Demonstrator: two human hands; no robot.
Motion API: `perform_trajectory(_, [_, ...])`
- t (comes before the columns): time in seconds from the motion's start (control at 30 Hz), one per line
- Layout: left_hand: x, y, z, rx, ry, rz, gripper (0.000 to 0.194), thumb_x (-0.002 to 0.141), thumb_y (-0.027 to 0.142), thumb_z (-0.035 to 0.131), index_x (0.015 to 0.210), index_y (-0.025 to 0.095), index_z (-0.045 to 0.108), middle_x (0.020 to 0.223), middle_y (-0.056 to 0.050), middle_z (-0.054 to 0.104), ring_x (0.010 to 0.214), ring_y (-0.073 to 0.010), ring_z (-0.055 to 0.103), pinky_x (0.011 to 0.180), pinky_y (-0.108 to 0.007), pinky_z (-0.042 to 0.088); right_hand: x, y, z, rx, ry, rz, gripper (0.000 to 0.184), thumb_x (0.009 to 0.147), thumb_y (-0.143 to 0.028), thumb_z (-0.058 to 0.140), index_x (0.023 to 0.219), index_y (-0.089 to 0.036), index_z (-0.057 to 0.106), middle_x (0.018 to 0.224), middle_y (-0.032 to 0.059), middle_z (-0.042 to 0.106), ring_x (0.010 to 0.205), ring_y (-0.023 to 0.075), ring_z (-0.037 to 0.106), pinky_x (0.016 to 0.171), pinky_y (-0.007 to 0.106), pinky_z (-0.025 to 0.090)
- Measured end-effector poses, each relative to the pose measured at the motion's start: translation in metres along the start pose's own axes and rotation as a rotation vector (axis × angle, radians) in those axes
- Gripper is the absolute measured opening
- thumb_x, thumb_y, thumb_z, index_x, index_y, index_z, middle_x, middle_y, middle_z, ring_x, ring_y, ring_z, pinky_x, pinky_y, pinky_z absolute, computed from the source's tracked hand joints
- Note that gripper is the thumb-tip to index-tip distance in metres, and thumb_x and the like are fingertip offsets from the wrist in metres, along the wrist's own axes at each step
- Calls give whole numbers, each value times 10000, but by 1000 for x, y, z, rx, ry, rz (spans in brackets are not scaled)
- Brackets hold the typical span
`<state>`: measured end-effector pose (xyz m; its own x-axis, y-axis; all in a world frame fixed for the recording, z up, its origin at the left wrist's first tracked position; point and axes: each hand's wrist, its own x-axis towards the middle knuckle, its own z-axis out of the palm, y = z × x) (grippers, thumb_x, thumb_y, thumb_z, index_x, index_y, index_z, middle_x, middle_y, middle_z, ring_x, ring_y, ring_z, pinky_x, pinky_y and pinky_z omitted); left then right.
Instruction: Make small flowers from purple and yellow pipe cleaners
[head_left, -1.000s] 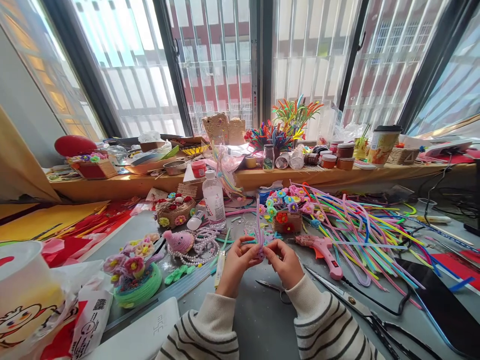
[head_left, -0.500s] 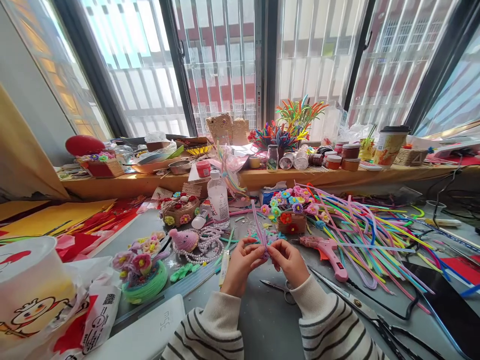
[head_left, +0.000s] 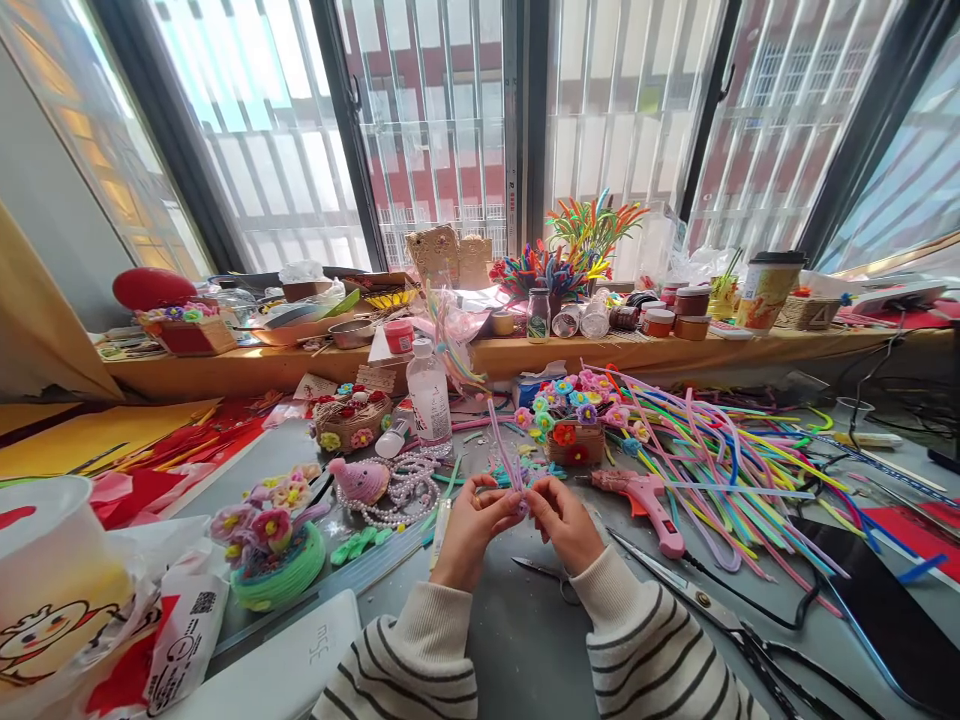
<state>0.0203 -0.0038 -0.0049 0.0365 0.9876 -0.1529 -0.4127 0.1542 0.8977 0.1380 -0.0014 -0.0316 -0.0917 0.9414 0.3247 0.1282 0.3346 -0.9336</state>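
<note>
Both hands meet over the middle of the table around a bundle of lilac pipe cleaners, whose long ends point up and whose lower part is bent into small loops. My left hand pinches the bundle from the left, thumb against fingers. From the right, my right hand grips the looped lower part with its fingertips. Small scissors lie partly hidden under my right wrist. A pink glue gun rests to the right, near large scissors.
A pile of coloured pipe cleaners spreads at right beside a dark phone. A basket of fuzzy flowers, a bottle and a pink plush cone with beads stand behind. A white box lies front left.
The whole view has shifted slightly, so things sit a little further left. My right hand's fingers have closed in nearer to the left fingers on the bundle.
</note>
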Motion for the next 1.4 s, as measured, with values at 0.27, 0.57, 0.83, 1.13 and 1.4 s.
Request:
perform_trajectory(0.27, [-2,1,1,92,-50,123,416,487,229,682,702,183,328,562,23,585,536,-123,565,567,-274,465,0,1,3,27,-31,-45,318,743,-440,356,567,-179,398,464,-54,340,391,66,302,367,187,263])
perform_trajectory(0.57, [-2,4,1,62,-20,127,406,488,225,676,694,184,329,546,38,560,519,-99,538,516,-225,448,0,1,-3,-49,66,-59,300,754,-411,346,630,-164,464,520,-21,425,402,71,354,385,195,304])
perform_trajectory(0.83, [1,2,-2,-10,-41,-18,388,486,192,682,679,177,346,540,49,487,506,-67,505,499,-193,439,-5,-5,-10,-631,172,-582,131,770,-167,385,820,-176,505,743,51,534,657,137,489,593,236,399])
perform_trajectory(1.13, [0,-3,-2,51,-60,35,356,540,201,644,696,176,325,581,39,507,525,-66,512,547,-210,439,-3,-3,-5,-901,173,-618,149,775,-161,354,736,-168,498,696,54,523,671,157,471,596,242,370])
perform_trajectory(1.4, [-3,-11,1,652,14,608,193,669,217,509,734,196,328,652,20,519,619,-111,539,614,-258,433,-1,-1,6,-368,178,-146,107,700,-215,404,601,-174,408,572,-10,424,533,113,395,496,221,305])
